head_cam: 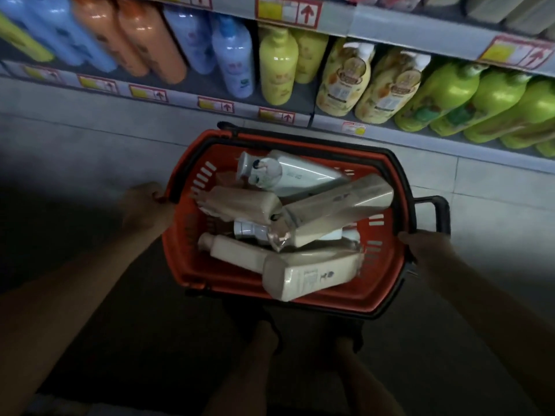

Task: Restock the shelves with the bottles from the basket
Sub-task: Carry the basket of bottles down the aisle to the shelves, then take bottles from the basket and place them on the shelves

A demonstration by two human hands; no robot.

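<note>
An orange basket (186,259) with a black rim hangs in front of me above the floor. Inside it lie several bottles on their sides: beige ones (309,273) toward me and a white one (300,172) at the far end. My left hand (144,205) grips the basket's left rim. On the opposite side, my right hand (423,244) holds the right rim, just below the black handle (441,214). The low shelf (186,91) ahead carries blue, orange, yellow and green bottles (277,67) standing in rows.
Red-framed price tags (216,105) line the shelf edges. A second shelf edge (420,31) runs above. Pale tiled floor (90,151) lies between the basket and the shelf. My legs (258,370) show below the basket in shadow.
</note>
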